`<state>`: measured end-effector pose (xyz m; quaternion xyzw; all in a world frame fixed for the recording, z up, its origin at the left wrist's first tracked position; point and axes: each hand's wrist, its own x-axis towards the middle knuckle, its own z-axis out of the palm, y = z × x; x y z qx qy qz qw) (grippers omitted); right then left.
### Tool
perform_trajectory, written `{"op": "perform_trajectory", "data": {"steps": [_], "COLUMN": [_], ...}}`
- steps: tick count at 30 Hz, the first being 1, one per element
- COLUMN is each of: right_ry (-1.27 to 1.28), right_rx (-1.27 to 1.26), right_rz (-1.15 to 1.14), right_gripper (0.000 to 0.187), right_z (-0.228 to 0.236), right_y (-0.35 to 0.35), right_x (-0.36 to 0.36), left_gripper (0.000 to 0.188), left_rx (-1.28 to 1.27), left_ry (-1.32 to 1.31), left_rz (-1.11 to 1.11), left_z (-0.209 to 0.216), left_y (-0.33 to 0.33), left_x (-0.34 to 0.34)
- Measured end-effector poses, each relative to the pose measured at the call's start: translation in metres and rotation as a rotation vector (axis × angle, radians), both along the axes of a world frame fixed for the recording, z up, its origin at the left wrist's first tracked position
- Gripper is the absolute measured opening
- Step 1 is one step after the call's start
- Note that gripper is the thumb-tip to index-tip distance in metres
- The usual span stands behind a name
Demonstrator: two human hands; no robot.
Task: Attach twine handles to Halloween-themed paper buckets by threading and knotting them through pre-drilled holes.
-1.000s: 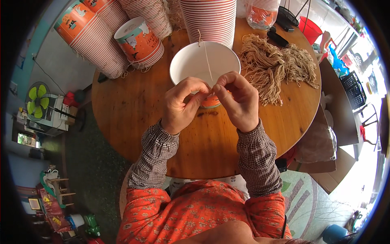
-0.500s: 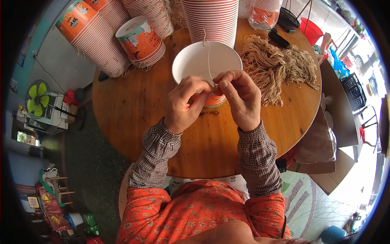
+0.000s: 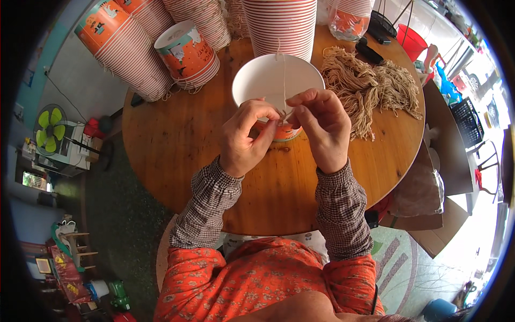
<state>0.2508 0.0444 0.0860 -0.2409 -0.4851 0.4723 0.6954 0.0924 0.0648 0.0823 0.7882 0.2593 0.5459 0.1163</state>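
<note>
A paper bucket (image 3: 255, 80), white inside and orange outside, stands in front of me on the table. A thin cord (image 3: 284, 80) runs across its mouth from the far rim to the near rim. At the near rim my left hand (image 3: 248, 137) pinches the cord between thumb and forefinger. Just right of it, my right hand (image 3: 325, 129) has its thumb and forefinger bent together on the cord's short end, the other fingers curled loosely. A small loop or knot shows between the fingertips, too fine to make out fully.
Behind the bucket rises a tall stack of buckets (image 3: 279, 27). More stacked orange buckets (image 3: 120, 48) lean at the back left, beside a shorter stack (image 3: 189, 56). A bundle of beige cords (image 3: 348, 80) lies to the right on the round wooden table (image 3: 188, 145).
The bucket has shifted slightly right. My right hand has moved a little right, away from the left, and its fingers have loosened; a cord loop now shows between the hands.
</note>
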Motion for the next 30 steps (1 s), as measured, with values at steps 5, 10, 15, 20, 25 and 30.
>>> {"op": "perform_trajectory", "data": {"steps": [5, 10, 15, 20, 25, 30], "right_ry": [-0.103, -0.494, -0.639, -0.642, -0.608, -0.592], "right_rx": [0.01, 0.256, 0.34, 0.241, 0.255, 0.213], "right_rz": [-0.069, -0.147, -0.184, -0.276, -0.307, -0.264], "right_gripper": [0.016, 0.023, 0.025, 0.014, 0.009, 0.008], "right_z": [-0.001, 0.0, 0.007, 0.001, 0.003, 0.003], "right_y": [-0.001, 0.004, 0.0, 0.001, 0.001, -0.001], "right_x": [0.011, 0.016, 0.013, 0.013, 0.012, 0.01], "left_gripper": [0.02, 0.02, 0.02, 0.019, 0.018, 0.018], "left_rx": [0.016, 0.021, 0.034, 0.021, -0.05, -0.153], "left_ry": [0.001, 0.013, -0.011, -0.008, -0.068, -0.152], "left_rz": [-0.01, -0.004, 0.015, 0.006, -0.028, -0.056], "left_z": [0.003, 0.004, 0.003, 0.001, -0.004, -0.001], "left_y": [0.001, 0.0, -0.002, -0.001, -0.001, -0.006], "left_x": [0.002, 0.0, 0.001, 0.004, 0.004, 0.007]}}
